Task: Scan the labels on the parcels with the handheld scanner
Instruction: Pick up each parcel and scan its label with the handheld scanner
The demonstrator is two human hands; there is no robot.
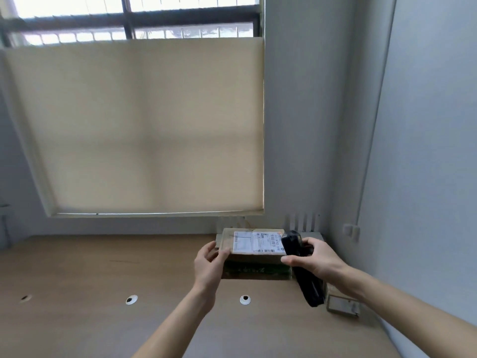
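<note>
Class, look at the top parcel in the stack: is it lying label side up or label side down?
Label side up. The white label shows on the top parcel, which the left hand steadies.

Left arm: bare forearm enters from 6 o'clock, reaching toward 1 o'clock.
Left hand (209, 262): palm facing 3 o'clock, fingers curved, thumb and fingertips gripping the parcel (254, 244) at its 9 o'clock edge.
Right arm: bare forearm enters from 4 o'clock, angled toward 10 o'clock.
Right hand (313, 258): wrapped around the scanner (299, 264), thumb along its near side.
</note>
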